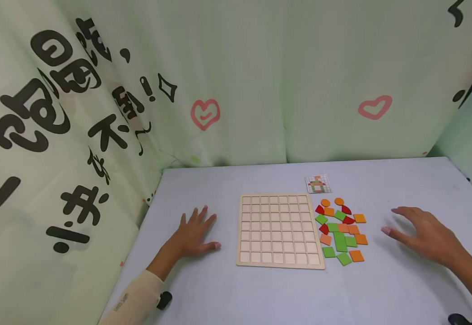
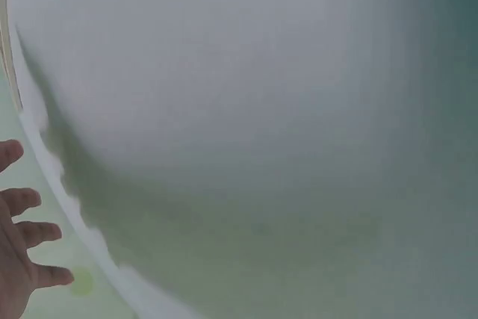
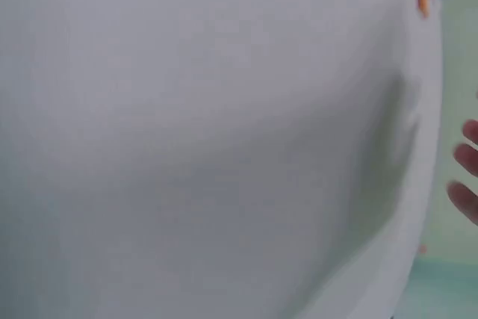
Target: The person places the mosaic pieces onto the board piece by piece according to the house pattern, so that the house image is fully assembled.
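Observation:
A pale wooden grid board (image 1: 279, 266) lies flat on the white table (image 1: 228, 293), its square cells bare. To the left of it my left hand (image 1: 193, 235) is spread with the fingers apart, holding nothing. Just right of the board lie loose flat pieces: orange discs (image 1: 339, 201), red quarter-round pieces (image 1: 346, 210), green squares (image 1: 344, 259) and orange squares (image 1: 356, 256), plus a longer green rectangle (image 1: 340, 242). My right hand (image 1: 431, 234) is over the table to the right of these pieces, fingers extended and thumb apart, with nothing in it.
A small card (image 1: 318, 183) with a coloured figure on a grid lies behind the pieces. Pale green curtains (image 1: 244, 90) with black lettering and pink hearts hang behind the table and at its sides. The left wrist view shows mostly table surface and the left fingers (image 2: 46, 233).

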Motion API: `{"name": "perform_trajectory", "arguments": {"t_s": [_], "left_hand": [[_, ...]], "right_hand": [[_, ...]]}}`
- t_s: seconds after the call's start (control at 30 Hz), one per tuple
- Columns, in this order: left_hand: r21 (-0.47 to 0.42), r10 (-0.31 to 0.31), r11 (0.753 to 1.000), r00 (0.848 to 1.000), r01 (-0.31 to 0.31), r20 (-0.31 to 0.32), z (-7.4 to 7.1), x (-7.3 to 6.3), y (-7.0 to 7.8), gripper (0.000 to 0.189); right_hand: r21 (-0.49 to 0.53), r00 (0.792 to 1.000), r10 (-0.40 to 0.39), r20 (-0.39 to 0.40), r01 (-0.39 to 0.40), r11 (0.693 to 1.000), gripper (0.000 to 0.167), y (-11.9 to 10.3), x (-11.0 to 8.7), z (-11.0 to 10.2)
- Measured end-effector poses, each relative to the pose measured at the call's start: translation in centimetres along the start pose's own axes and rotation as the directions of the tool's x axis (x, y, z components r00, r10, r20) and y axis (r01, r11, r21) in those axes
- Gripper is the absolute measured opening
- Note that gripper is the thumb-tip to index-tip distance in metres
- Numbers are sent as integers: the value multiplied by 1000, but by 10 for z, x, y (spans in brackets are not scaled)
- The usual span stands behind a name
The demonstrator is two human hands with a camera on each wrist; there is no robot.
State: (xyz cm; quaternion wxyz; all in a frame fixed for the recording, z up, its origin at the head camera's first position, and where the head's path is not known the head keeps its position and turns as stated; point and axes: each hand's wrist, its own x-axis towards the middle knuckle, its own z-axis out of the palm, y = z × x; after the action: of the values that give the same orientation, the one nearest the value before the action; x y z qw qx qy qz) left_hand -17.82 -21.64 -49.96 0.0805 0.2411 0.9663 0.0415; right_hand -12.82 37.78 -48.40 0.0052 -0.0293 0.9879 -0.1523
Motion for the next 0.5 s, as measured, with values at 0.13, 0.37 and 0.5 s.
{"name": "perform_trajectory", "arguments": {"t_s": [0.13, 0.37, 0.5], "left_hand": [[-20, 17, 1000, 999, -16, 37, 2, -4, 16, 91], [-35, 63, 998, 996, -61, 57, 1, -4, 42, 93], [-52, 92, 995, 993, -89, 68, 3, -4, 51, 93]], "right_hand": [[112, 999, -43, -21, 45, 993, 61, -34, -14, 1], [78, 984, -175, -8, 175, 981, 40, -84, -35, 13], [28, 975, -224, -2, 224, 974, 36, -100, -37, 25]]}}
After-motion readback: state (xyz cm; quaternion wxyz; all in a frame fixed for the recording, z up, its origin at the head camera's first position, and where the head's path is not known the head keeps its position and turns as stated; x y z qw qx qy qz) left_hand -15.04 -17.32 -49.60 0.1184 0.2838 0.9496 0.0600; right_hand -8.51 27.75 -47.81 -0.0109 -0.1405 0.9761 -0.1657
